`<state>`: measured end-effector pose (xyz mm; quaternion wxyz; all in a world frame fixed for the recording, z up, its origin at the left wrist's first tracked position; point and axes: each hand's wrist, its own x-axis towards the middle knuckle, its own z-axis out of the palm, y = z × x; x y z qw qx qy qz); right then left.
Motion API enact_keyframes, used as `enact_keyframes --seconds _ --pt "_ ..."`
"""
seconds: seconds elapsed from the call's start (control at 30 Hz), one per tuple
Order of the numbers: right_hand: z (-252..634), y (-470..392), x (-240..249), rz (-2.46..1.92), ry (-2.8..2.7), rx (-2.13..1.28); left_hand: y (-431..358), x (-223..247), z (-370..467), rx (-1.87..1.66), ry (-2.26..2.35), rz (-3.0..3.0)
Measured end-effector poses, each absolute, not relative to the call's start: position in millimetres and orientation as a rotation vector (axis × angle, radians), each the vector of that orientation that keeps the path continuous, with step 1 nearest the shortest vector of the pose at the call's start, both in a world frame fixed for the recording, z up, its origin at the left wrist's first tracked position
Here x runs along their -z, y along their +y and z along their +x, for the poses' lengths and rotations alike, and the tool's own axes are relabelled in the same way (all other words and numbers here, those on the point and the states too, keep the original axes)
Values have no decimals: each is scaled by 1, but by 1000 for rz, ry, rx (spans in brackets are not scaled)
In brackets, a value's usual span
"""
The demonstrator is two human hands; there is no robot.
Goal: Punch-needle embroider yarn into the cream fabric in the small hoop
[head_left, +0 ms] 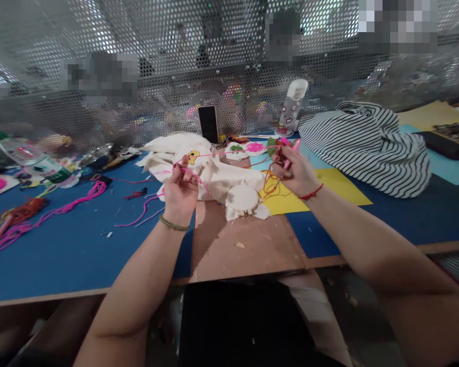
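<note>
My left hand (181,189), with a green beaded bracelet at the wrist, is closed on pink yarn (225,151). The strand runs across to my right hand (295,168), and loose ends hang by the left fingers. My right hand, a red string round its wrist, holds a pink pen-like tool (297,147) over the yellow sheet. Orange yarn (268,184) dangles beside those fingers. Between and below the hands lies white cloth (229,176), with a small round hoop (241,199) at its front. A yellow embroidered figure (193,156) shows near the left fingertips.
A phone (208,124) and a white-topped bottle (291,108) stand before the perforated metal screen. Striped cloth (367,148) lies right on the blue table (80,255). Left are a green-capped bottle (38,160) and tangled magenta yarn (67,206). Yellow paper (329,191) lies under my right hand.
</note>
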<state>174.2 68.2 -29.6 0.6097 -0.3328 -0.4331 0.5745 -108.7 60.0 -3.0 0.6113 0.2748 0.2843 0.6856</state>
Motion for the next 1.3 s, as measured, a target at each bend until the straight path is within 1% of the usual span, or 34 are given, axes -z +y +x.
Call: enact_keyframes --seconds 0.1,0.17,0.3,0.4,0.67,0.8,1.0,1.1,1.2,1.3 --pt "172 66 31 -674 -1033 -1315 59 5 -109 -1641 660 815" --pt "167 63 32 -697 -1104 -1301 54 6 -103 -1598 656 934" --pt "146 48 35 -879 -1336 -1376 34 11 -78 -1266 600 1109" --pt "134 39 36 -910 -1458 -1418 25 19 -63 -1052 612 1249" --pt "130 37 38 -930 -1511 -1481 30 29 -61 -906 783 1386" --pt "132 40 40 -900 -1408 -1548 27 20 -66 -982 838 1401" --pt "157 61 38 -659 -1079 -1530 31 -11 -98 -1312 773 1293" --pt "169 73 36 -597 -883 -1474 34 -26 -116 -1332 842 1438" --pt "172 79 35 -578 -751 -1394 37 -30 -126 -1359 979 1584" --pt "167 79 36 -608 -673 -1316 40 -24 -128 -1168 1111 1767"
